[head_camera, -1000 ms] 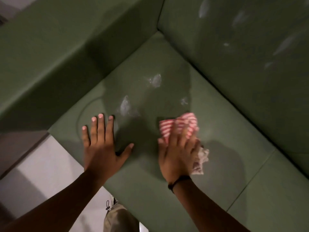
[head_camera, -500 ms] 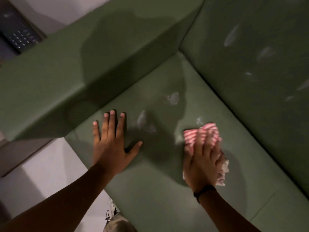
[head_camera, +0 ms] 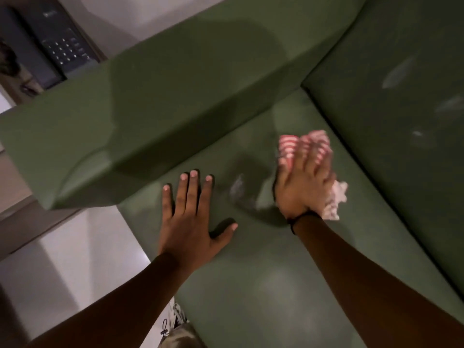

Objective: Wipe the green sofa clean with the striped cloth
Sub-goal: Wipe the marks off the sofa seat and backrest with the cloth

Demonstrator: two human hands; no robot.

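The right hand [head_camera: 302, 187] presses flat on the bunched red-and-white striped cloth [head_camera: 305, 146], fingers stretched out close together over it, on the green sofa [head_camera: 251, 285] seat near the corner where armrest and backrest meet. The left hand [head_camera: 190, 222] lies palm-down on the seat beside the armrest, fingers spread. A pale smear [head_camera: 238, 189] sits between the hands.
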